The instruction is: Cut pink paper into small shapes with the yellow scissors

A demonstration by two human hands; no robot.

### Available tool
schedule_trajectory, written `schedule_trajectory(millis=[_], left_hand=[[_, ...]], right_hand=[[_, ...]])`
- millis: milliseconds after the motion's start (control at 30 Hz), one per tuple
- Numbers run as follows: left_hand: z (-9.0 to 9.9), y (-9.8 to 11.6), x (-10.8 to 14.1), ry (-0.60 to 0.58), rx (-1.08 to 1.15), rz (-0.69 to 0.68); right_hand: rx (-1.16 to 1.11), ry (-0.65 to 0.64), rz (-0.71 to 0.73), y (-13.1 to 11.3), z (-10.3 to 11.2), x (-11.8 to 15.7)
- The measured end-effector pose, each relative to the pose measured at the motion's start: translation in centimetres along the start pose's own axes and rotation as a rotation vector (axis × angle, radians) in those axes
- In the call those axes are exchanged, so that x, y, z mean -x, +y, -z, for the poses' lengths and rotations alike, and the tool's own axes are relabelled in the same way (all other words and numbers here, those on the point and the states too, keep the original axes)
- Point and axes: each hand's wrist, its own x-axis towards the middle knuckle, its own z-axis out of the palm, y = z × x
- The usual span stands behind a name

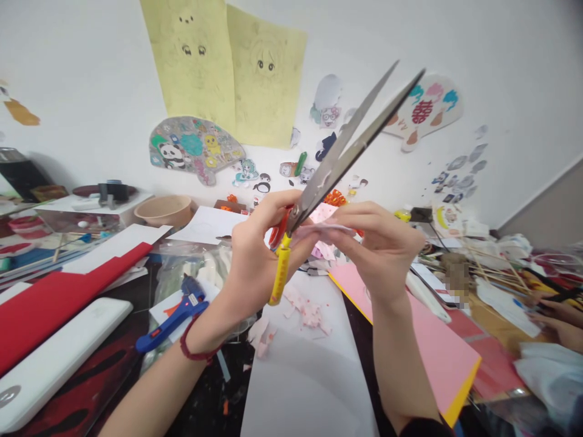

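My left hand (255, 261) is closed round a pair of scissors (334, 164), its blades slightly apart and pointing up to the right. One handle is wrapped in yellow; a bit of red shows at the other. Between my two hands is a thin piece of pale pink paper (325, 227), seen nearly edge-on. My right hand (378, 243) pinches it with thumb and fingers, while the left thumb lies against its left end. Below lie pink paper scraps (307, 312) on a white sheet (305, 382).
To the left are a blue glue gun (175, 318), a white oblong device (64, 364) and a red strip (68, 297). Pink card (437, 346) and a phone (435, 284) lie at right. Another person's hand (555, 321) shows at the right edge. A bowl (164, 211) stands behind.
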Motion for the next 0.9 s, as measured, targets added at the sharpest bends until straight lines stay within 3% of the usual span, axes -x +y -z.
schedule_trajectory(millis=[200,533,700,900], left_hand=[[-0.15,0.46,0.15,-0.040,0.030,0.092],[-0.21,0.44,0.05,-0.051,0.065,0.150],[-0.29,0.44,-0.23,-0.008,0.069,0.185],[0.16,0.30,-0.48,0.018,-0.026,0.139]], right_hand=[[-0.005,0.077,-0.102,-0.14,-0.08,0.02],[0.023,0.075,-0.125,-0.17,-0.12,-0.09],[-0.020,0.110,-0.185,0.08,-0.02,-0.16],[-0.076,-0.025,-0.371,0.59,0.71,-0.18]])
